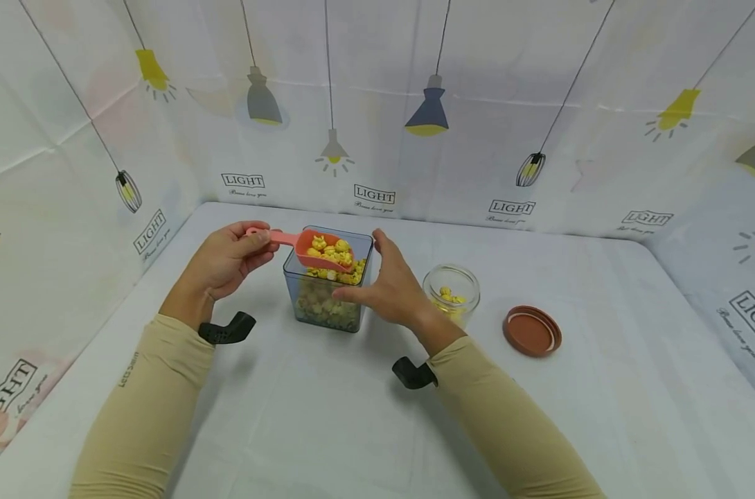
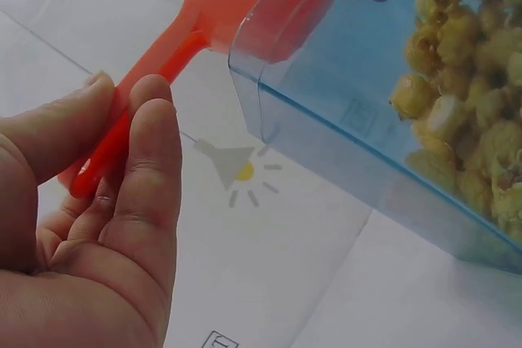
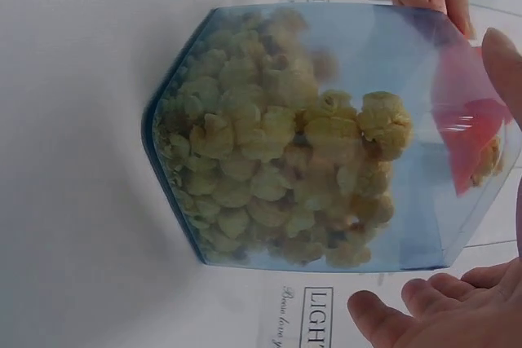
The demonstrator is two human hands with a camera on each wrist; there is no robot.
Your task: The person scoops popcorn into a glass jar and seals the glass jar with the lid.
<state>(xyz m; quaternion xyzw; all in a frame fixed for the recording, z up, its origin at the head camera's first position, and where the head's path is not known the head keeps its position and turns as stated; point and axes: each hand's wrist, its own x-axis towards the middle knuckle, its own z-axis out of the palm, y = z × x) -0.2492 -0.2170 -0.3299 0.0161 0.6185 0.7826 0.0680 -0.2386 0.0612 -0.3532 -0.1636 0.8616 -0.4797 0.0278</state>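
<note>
In the head view, my left hand (image 1: 228,262) pinches the handle of a coral-red scoop (image 1: 284,238) between thumb and fingers. The scoop holds yellow popcorn (image 1: 329,251) and lies level over the mouth of a clear blue square container (image 1: 294,283). More popcorn (image 3: 253,152) fills much of that container, seen through its wall in the right wrist view. My right hand (image 1: 393,281) is spread beside the container's right side, thumb toward the front. From the right wrist, its fingers (image 3: 440,303) look apart from the wall; whether the thumb touches I cannot tell.
Right of the container stands an uncovered glass jar (image 1: 467,281) with some popcorn at its bottom, partly behind my right wrist. A brown-red round lid (image 1: 532,331) lies farther right on the white-covered table (image 1: 315,416). Lamp-printed cloth (image 1: 377,159) hangs behind.
</note>
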